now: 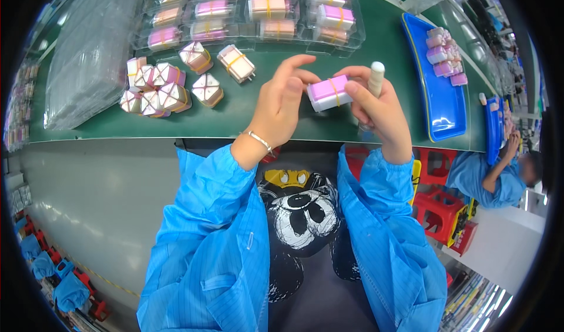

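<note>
A pink-and-white block bundle [329,93] with a yellow rubber band is in my right hand [385,109], thumb on its right end. The same hand also has a pale, round-topped, pen-like stick [376,76] upright between its fingers. My left hand [279,100] is beside the bundle's left end, fingers apart and curved; whether a fingertip touches the bundle is hard to see. Beyond my left hand a cream banded bundle [237,63] lies on the green table [229,120]. Farther left are several banded bundles [157,90] grouped together, pale ends up.
Clear plastic trays [249,33] at the back hold rows of banded bundles. A stack of clear trays [88,56] stands at left. On the right, a blue tray [445,123] carries several pink-and-white pieces [445,56]. Another person [490,176] works beyond red stools [436,211].
</note>
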The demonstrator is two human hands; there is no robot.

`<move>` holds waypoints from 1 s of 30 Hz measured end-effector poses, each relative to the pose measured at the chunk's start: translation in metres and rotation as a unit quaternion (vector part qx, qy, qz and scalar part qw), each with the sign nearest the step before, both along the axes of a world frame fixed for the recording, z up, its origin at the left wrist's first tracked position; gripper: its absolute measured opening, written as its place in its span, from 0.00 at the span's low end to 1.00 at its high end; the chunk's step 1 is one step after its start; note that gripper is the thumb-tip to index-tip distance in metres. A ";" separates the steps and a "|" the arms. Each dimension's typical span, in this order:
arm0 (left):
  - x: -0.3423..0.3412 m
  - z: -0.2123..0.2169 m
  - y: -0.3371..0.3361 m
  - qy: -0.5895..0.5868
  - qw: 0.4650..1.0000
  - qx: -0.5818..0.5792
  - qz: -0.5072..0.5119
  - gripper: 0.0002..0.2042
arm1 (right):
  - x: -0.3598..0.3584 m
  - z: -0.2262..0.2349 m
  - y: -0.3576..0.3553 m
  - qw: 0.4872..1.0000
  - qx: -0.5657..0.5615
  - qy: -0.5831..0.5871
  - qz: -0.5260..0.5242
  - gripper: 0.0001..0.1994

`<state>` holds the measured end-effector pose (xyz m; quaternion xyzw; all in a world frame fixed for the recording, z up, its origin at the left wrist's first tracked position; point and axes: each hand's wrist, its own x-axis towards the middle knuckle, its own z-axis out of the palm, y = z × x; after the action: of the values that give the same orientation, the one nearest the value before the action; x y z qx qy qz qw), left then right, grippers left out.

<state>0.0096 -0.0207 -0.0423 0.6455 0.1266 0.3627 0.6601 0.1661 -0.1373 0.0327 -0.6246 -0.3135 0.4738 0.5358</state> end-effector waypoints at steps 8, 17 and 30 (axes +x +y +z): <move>-0.027 0.025 0.004 0.161 0.874 0.348 0.299 0.12 | 0.016 0.011 -0.042 0.987 0.001 -0.138 -0.079 0.17; -0.020 0.023 0.008 0.337 0.776 0.431 0.314 0.19 | 0.041 0.003 -0.070 0.908 0.021 -0.407 -0.094 0.20; -0.020 0.016 0.024 0.375 0.769 0.414 0.311 0.19 | 0.030 0.001 -0.045 0.893 0.106 -0.330 -0.286 0.15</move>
<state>-0.0100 0.0037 -0.0262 0.8662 0.3956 0.2947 0.0794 0.1966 -0.1818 0.0337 -0.7474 -0.3288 0.0308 0.5765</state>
